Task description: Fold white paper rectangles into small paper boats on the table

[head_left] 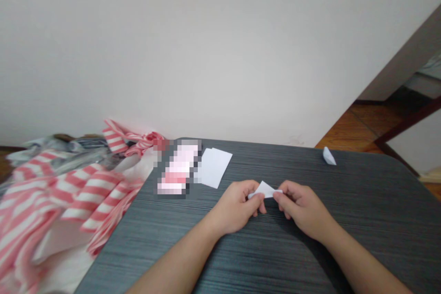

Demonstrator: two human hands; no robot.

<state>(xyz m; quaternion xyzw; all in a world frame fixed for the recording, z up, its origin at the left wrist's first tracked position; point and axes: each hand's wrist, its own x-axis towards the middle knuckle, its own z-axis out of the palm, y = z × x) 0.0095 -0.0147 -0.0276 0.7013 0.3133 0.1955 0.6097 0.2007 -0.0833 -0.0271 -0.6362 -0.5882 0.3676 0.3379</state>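
Observation:
A small piece of folded white paper [264, 189], pointed at the top, is held just above the dark tabletop. My left hand [239, 206] pinches its left end between thumb and fingers. At the other end, the thumb and fingers of my right hand [301, 209] are closed on the narrow right tip. Parts of the paper are hidden under both thumbs. White paper sheets [216, 168] lie flat on the table beyond my left hand. Toward the far right edge stands another folded white paper piece [329, 156].
The dark wood-grain table [165, 243] meets a pale wall [220, 55] at the back. A blurred-out pinkish rectangular item [177, 167] lies left of the sheets. Red-and-white striped cloth [69, 197] is heaped beside the table on the left. Wooden floor [347, 128] shows at right.

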